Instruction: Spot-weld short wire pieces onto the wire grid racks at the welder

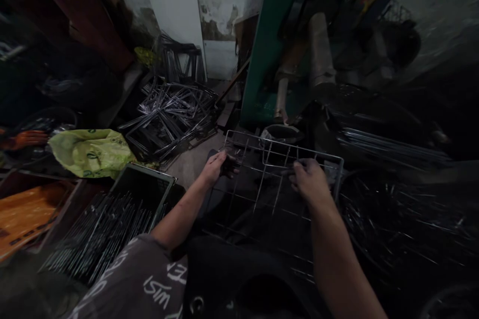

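Observation:
A wire rack (260, 190) of thin crossed metal rods lies in front of me, tilted, its far edge raised. My right hand (310, 177) is closed at its right part, fingertips pinched on the wire where a small bent loop (264, 152) ends. Whether that loop is a separate piece or part of the rack, I cannot tell. By the rack's left side is my left hand (223, 165), its dark fingers stretched out and apart, with no grip visible. The near part of the rack fades into shadow.
A green machine (258, 84) stands ahead, with a round container (282, 133) at its foot. Bent metal frames (172, 114) are piled ahead left. At left are a crate (164, 182) of rods and a yellow bag (92, 152). An orange-gloved hand (32, 139) shows far left.

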Demonstrator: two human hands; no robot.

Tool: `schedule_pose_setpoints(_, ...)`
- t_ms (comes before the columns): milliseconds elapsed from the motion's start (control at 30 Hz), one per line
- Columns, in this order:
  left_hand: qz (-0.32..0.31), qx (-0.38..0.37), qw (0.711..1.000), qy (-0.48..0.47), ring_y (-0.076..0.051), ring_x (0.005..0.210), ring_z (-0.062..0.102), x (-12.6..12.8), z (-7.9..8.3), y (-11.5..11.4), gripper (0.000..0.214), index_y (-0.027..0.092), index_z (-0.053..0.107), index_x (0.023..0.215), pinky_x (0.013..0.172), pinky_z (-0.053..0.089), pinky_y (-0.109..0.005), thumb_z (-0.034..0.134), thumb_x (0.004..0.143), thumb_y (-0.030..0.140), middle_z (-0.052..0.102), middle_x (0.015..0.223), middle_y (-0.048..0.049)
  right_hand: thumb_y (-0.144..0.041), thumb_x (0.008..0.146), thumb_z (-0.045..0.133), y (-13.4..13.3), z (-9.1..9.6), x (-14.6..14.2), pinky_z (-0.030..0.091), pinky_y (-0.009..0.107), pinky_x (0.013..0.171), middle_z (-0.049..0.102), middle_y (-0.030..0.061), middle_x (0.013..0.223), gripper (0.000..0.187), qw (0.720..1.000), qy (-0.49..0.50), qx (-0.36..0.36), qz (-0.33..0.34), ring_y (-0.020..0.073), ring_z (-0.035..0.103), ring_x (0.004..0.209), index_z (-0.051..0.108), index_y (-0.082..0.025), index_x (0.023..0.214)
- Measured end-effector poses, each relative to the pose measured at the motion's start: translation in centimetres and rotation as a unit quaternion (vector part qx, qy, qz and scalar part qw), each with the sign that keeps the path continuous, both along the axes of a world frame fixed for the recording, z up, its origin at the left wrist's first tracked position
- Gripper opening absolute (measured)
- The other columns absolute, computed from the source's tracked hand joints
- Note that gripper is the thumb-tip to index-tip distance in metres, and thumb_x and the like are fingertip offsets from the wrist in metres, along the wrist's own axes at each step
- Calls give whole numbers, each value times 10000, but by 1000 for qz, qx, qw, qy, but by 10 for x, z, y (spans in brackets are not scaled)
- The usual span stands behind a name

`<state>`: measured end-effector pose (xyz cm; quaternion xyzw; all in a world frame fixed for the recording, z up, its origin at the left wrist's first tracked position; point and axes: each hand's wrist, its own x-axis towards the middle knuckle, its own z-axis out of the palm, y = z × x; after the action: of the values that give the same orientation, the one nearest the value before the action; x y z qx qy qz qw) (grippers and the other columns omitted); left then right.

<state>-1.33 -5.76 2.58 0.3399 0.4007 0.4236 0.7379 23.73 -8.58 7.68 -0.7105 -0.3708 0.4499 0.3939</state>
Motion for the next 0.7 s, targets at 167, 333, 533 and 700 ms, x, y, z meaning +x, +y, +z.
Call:
schedule_pose_setpoints(167,8,5,1000,-3,-199,640,682,-1,-3,-1,512,106,551,891,460,487,-224,572,763,601,707,914,-167,-328,760,562,1,17,-6,291,170,313,558,-21,559,231,992,118,-36,-30,71,372,356,385,-201,840)
schedule_pose_setpoints(333,17,3,1000,8,-202,630,682,0,-2,-2,527,112,552,892,454,487,-230,578,744,617,711,903,-160,-307,811,466,2,12,-10,338,202,363,547,-17,581,152,998,16,-50,-31,88,387,371,414,-186,887)
schedule_pose_setpoints(533,12,17,1000,13,-210,645,687,-1,5,-4,520,113,559,890,443,474,-227,566,752,614,706,940,-164,-240,837,437,1,10,-12,432,327,639,614,146,796,237,913,-407,-21,19,232,587,689,528,-87,994)
schedule_pose_setpoints(700,22,22,999,12,-216,632,685,-2,7,-5,514,108,564,886,440,477,-238,575,751,605,706,924,-169,-285,912,388,-5,20,-25,412,341,653,629,170,804,314,868,-485,-92,51,282,619,737,468,-67,1123)
